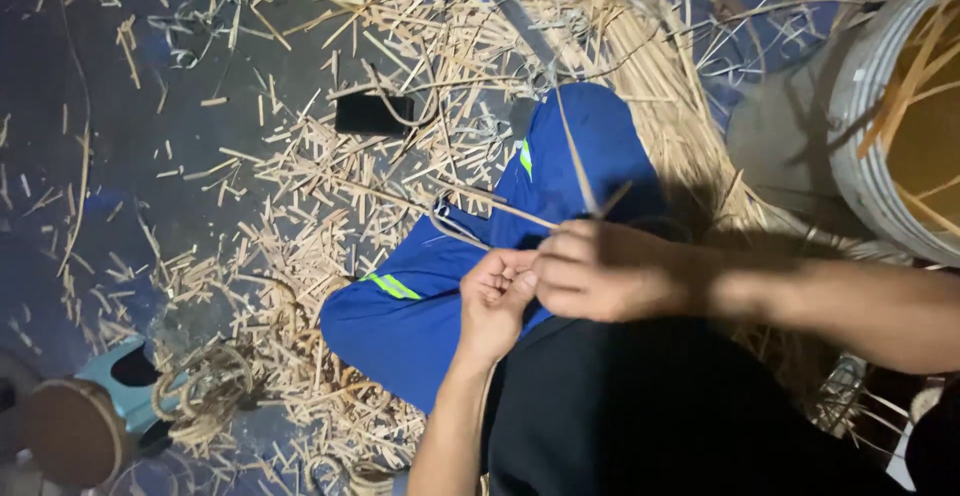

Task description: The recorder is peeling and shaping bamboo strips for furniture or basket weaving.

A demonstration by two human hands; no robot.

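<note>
Rattan strips [585, 171], thin and pale, rise from where both hands meet above the lap. The right hand [600, 271] is closed around the strips, fingers curled over them. The left hand [495, 301] presses against it from below, fist shut on the same strips. Under the grip lie blue trousers [400, 326] with a reflective stripe. Beyond it the floor [100, 156] carries cut offcuts [300, 206] and a black phone [372, 114]. A woven basket [900, 126] stands off to the right of the grip.

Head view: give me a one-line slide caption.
Left hand and right hand pinch a thin cane strip above blue trousers, cane offcuts littering the floor.
</note>
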